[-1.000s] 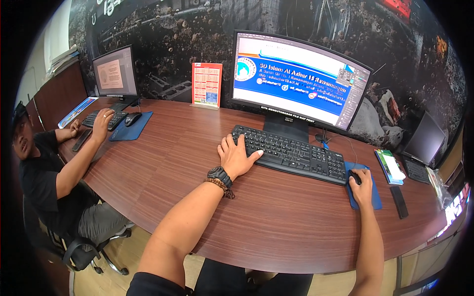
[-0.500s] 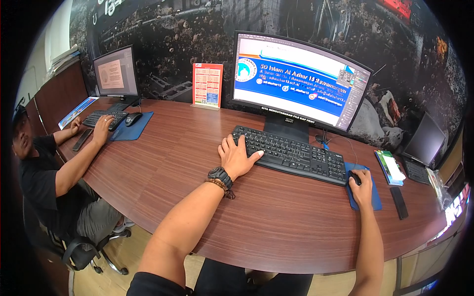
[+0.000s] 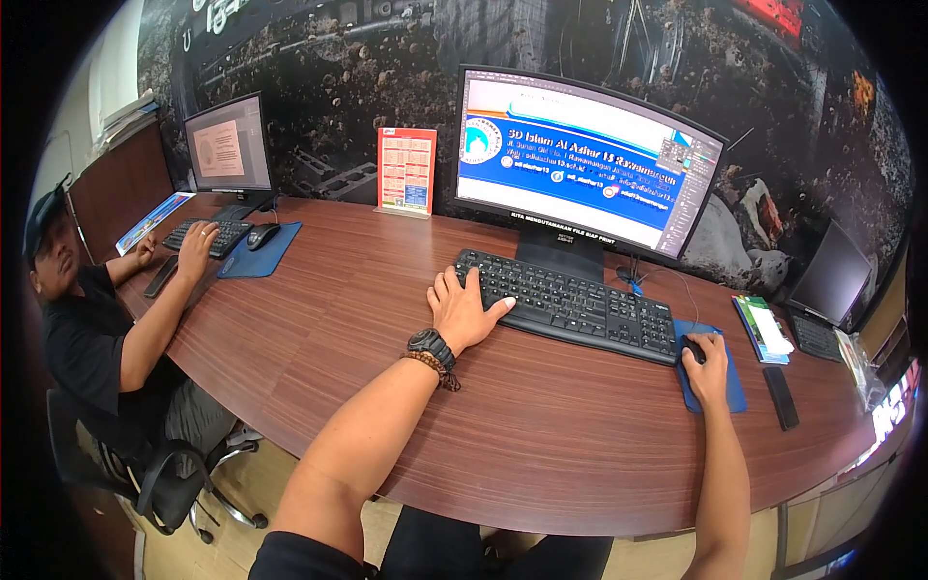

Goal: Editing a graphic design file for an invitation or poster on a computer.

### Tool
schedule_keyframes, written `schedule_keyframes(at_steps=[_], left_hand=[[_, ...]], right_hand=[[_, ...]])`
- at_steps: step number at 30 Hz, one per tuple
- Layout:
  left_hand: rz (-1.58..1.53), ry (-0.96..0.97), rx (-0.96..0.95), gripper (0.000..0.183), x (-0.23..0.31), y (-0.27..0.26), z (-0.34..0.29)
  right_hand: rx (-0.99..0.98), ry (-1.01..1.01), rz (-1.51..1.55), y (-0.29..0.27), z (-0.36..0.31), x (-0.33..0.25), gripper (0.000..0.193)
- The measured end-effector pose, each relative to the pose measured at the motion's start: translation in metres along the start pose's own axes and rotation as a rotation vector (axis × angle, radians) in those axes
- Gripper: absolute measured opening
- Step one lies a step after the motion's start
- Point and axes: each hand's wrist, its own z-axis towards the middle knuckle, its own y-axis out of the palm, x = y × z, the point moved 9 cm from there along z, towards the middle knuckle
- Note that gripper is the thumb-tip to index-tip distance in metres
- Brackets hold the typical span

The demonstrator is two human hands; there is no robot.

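Your left hand (image 3: 466,314) lies spread over the left end of the black keyboard (image 3: 585,307), fingers loose and gripping nothing; you cannot tell from this view whether a key is pressed. Your right hand (image 3: 710,372) cups the black mouse (image 3: 693,349) on the blue mouse pad (image 3: 737,394), just beside the keyboard's right end, probably to spare you a long reach. The keyboard sits before the lit monitor (image 3: 588,159), likely so you can see screen and keys together. To the pad's right, a dark oblong object (image 3: 781,398) lies seemingly clear of the mouse's path.
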Motion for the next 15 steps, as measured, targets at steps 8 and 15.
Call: schedule_keyframes(at_steps=[8, 15], left_hand=[[0.002, -0.005, -0.008, 0.093, 0.0015, -0.0006, -0.0005], [0.002, -0.003, -0.018, 0.093, 0.0005, 0.0005, -0.0007]], right_hand=[[0.0, -0.006, 0.009, -0.0014, -0.0002, -0.003, 0.03], [-0.001, 0.0, 0.006, -0.0014, -0.0011, -0.0026, 0.029]])
